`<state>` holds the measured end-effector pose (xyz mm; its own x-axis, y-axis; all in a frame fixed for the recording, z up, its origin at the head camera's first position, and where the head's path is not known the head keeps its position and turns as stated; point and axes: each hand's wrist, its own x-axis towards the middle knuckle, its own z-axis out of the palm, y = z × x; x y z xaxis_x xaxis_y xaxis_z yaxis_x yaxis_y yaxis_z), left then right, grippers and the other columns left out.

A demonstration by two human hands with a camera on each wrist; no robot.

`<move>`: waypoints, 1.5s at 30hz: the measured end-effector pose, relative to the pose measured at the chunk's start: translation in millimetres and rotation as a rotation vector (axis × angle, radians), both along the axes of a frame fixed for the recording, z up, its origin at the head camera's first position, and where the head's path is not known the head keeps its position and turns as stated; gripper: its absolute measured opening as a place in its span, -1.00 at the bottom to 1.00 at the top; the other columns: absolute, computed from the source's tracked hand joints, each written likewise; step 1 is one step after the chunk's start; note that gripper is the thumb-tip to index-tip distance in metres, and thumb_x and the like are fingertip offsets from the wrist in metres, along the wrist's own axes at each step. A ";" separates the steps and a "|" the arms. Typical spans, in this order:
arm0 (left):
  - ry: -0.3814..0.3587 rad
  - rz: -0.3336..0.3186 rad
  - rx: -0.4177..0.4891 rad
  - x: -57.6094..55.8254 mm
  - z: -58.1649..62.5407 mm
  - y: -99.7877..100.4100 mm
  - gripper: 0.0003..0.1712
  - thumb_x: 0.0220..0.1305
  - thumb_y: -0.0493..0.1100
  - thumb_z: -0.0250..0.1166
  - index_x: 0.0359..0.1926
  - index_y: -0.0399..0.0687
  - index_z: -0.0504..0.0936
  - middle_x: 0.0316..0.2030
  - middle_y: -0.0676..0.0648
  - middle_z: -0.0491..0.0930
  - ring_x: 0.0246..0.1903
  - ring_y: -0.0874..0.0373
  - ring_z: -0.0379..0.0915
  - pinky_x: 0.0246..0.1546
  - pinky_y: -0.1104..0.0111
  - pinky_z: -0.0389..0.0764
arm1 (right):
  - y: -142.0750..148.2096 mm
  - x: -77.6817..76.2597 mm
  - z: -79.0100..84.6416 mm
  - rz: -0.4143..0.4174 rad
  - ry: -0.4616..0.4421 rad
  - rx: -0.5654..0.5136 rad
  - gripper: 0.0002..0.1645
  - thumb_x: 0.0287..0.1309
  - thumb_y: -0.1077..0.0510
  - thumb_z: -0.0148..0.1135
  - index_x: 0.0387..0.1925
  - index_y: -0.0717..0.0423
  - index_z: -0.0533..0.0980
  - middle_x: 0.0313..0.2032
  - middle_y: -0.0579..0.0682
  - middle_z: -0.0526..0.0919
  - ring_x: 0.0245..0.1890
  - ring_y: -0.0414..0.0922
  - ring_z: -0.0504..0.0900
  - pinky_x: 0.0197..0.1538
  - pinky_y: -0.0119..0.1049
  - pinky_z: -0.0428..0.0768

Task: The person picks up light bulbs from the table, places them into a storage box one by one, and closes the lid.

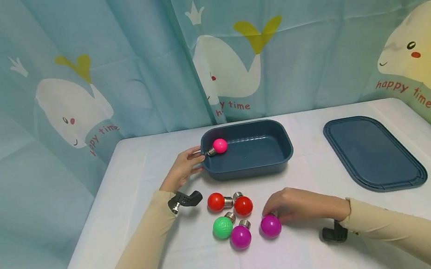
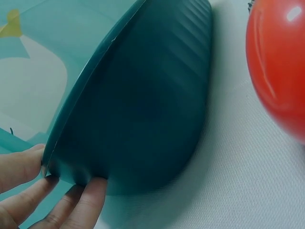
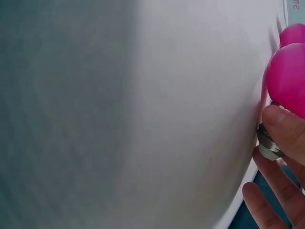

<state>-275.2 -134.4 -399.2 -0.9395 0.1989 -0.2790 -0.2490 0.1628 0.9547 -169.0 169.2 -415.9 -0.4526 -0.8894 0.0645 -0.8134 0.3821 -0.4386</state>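
Purple light bulb [image 1: 271, 227] sits at six o'clock from the dark blue bin [image 1: 250, 171]. Your right hand [image 1: 300, 204] pinches its screw base [image 3: 268, 144]; your left hand [image 1: 183, 167], uncurled, touches the bin. A weak pinch could drop it against the other purple bulb [image 1: 241, 237], nine o'clock.

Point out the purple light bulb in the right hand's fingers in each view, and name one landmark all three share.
Head: below and right of the picture's centre, the purple light bulb at the fingertips of the right hand.
Left wrist: not in this picture.
Right wrist: upper half, cut off by the right edge, its metal screw base between the fingers.
Shared landmark: the white tabletop.
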 end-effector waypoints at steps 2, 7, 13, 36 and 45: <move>-0.001 0.001 0.000 0.0 0.2 0.1 -0.40 0.37 -0.30 0.06 0.39 -0.21 0.15 0.33 -0.30 0.23 0.27 -0.17 0.27 0.22 0.06 0.42 | 1.4 -1.7 -0.2 -0.012 -0.014 0.002 -0.62 -0.08 0.31 0.40 -0.12 0.11 0.62 -0.17 -0.09 0.72 -0.10 -0.19 0.66 0.00 -0.34 0.62; -0.003 0.003 -0.001 0.2 0.3 0.3 -0.40 0.37 -0.31 0.06 0.39 -0.21 0.15 0.33 -0.30 0.24 0.26 -0.17 0.28 0.22 0.05 0.41 | 6.3 -5.9 0.1 -0.032 -0.024 -0.024 -0.63 -0.09 0.30 0.41 -0.14 0.11 0.62 -0.20 -0.08 0.73 -0.14 -0.20 0.67 -0.04 -0.35 0.64; 0.003 -0.006 -0.004 -0.1 -0.3 -0.2 -0.39 0.38 -0.30 0.06 0.40 -0.21 0.14 0.33 -0.31 0.23 0.27 -0.17 0.27 0.23 0.04 0.40 | 13.4 -9.9 2.0 -0.067 -0.044 -0.064 -0.66 -0.08 0.25 0.43 -0.16 0.10 0.63 -0.23 -0.10 0.73 -0.19 -0.25 0.67 -0.07 -0.37 0.64; -0.001 0.004 -0.007 -1.8 -2.3 -0.8 -0.40 0.37 -0.31 0.06 0.39 -0.20 0.16 0.33 -0.30 0.25 0.26 -0.15 0.28 0.22 0.06 0.42 | 29.6 -24.9 35.6 -0.134 0.012 -0.110 -0.65 -0.17 0.26 0.48 -0.22 0.09 0.65 -0.26 -0.08 0.73 -0.27 -0.26 0.65 -0.15 -0.34 0.66; 0.005 -0.001 -0.015 -1.4 -3.0 -0.5 -0.41 0.38 -0.30 0.05 0.39 -0.20 0.16 0.33 -0.29 0.25 0.26 -0.16 0.29 0.22 0.06 0.42 | 36.1 -39.3 68.1 -0.128 0.141 -0.096 -0.65 -0.22 0.27 0.50 -0.25 0.09 0.65 -0.29 -0.11 0.72 -0.30 -0.27 0.63 -0.19 -0.33 0.67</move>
<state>-276.6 -134.9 -402.1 -0.9408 0.1956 -0.2770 -0.2438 0.1775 0.9534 -208.3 205.4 -347.8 -0.5422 -0.8117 0.2173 -0.8168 0.4484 -0.3630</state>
